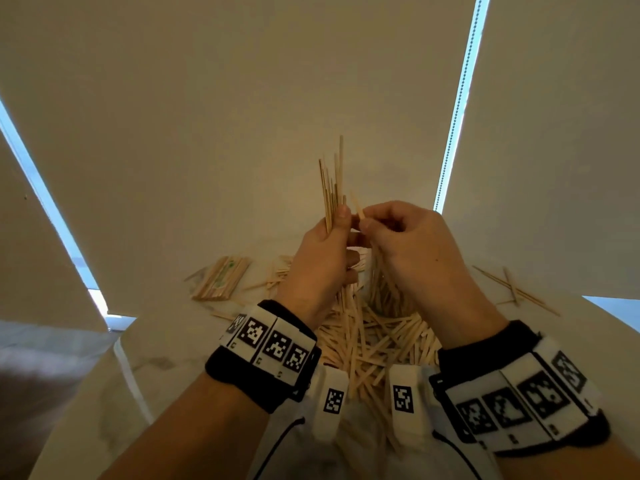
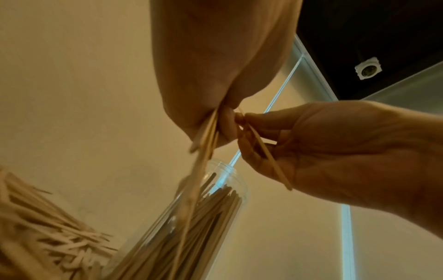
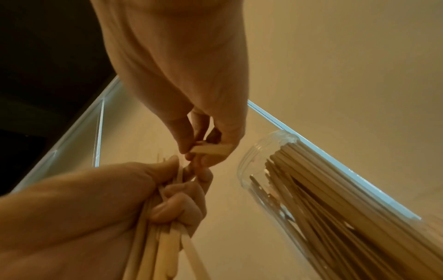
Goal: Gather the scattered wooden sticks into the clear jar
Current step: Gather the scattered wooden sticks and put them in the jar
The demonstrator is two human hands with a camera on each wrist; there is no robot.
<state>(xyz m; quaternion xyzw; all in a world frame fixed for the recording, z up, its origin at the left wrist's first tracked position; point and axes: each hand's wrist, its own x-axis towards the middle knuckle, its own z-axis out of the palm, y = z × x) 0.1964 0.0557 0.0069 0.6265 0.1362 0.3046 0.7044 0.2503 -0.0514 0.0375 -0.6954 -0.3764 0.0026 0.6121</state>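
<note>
My left hand [image 1: 323, 251] is fisted around a bundle of sticks [image 1: 332, 188], tips fanning up toward 12 o'clock. The fingers [image 3: 177, 208] wrap the bundle's middle, thumb on top. My right hand [image 1: 408, 244] sits just beside it at 3 o'clock, thumb and forefinger pinching a single stick [image 2: 266, 151], other fingers loosely curled. The two hands are nearly touching.

The clear jar [image 3: 268, 151] stands on the desk [image 1: 166, 341] below and just beyond my hands, mostly hidden by them in the head view. The wrist views show it upright, open-mouthed and already well packed with sticks. The loose pile [image 1: 381, 337] lies at 6 o'clock from the hands. A few strays [image 1: 512, 289] are at 3 o'clock and a wrapped pack [image 1: 221, 278] at 9 o'clock.

Handling, my read:
- The sticks are light, stiff and thin. They likely snap if bent and slide past each other when gripped loosely.
- Best hold is mid-length, with the ends squared up before dropping them in.
- The lower ends look uneven, so some could catch the rim.
- The jar is tall, narrow and probably light, so a sideways knock could tip it.
- Singles need a fingertip pinch near one end.
</note>
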